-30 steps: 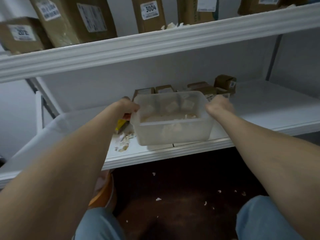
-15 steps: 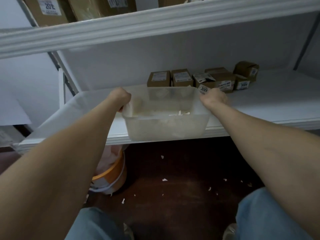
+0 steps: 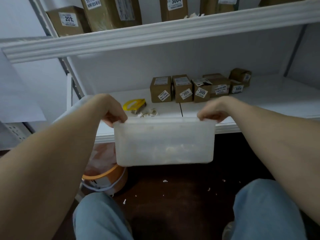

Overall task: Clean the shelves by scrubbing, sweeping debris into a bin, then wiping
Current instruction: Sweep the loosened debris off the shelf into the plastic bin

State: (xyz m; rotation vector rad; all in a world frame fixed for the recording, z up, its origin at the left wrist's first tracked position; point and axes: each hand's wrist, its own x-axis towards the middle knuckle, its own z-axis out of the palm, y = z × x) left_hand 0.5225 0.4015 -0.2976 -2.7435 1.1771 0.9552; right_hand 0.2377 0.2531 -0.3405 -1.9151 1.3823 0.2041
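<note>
A translucent plastic bin (image 3: 164,144) hangs in front of the white lower shelf (image 3: 259,104), its rim level with the shelf's front edge. My left hand (image 3: 112,111) grips the bin's left rim and my right hand (image 3: 211,110) grips its right rim. Pale debris lies blurred at the bin's bottom. On the shelf behind the left hand rests a yellow-handled scrub brush (image 3: 134,105), with a small heap of pale debris (image 3: 149,113) beside it.
Several labelled cardboard boxes (image 3: 185,89) stand at the back of the lower shelf. More boxes (image 3: 110,13) fill the upper shelf. An orange bucket (image 3: 105,175) sits on the dark floor below left, with scraps scattered on the floor. My knees are in the foreground.
Both hands have brought the bin off the shelf top and down in front of its edge. The brush and debris heap behind it are now uncovered.
</note>
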